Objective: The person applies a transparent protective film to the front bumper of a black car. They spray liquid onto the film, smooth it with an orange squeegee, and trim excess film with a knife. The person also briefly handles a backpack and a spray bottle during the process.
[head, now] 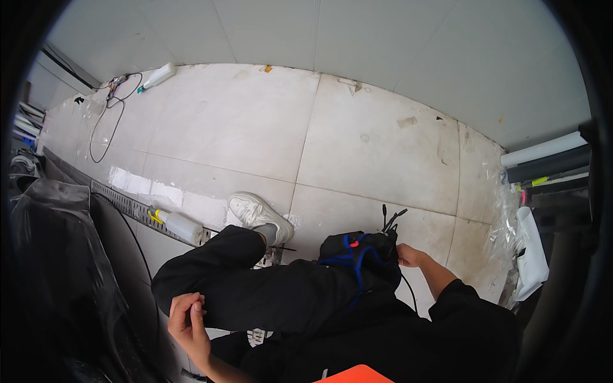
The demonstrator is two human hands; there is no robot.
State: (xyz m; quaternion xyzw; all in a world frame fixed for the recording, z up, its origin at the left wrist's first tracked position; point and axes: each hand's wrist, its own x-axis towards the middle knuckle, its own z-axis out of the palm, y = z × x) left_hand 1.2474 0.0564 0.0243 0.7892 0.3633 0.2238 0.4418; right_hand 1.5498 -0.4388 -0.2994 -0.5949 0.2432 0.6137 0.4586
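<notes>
A black waist pouch [330, 246] with blue trim and a small red part rests at my hip, over the upper leg of my black trousers [287, 292]. Several black rod-like ends [390, 221], perhaps cables or tools, stick out of its far side. My right hand [409, 256] is at the pouch's right side; its fingertips are partly hidden there, so its grip is unclear. Beside my bent knee, my left hand [187, 325] has its fingers curled in towards the thumb, and nothing shows in it.
A spray bottle [182, 227] with a yellow head lies by a floor drain grate [119, 196] at left. Beyond are a loose cable [112, 139] and another bottle [162, 74] near the grey wall [311, 33]. Rolls [546, 149] and clear film [503, 230] lie right; a glossy dark panel [62, 268] stands left.
</notes>
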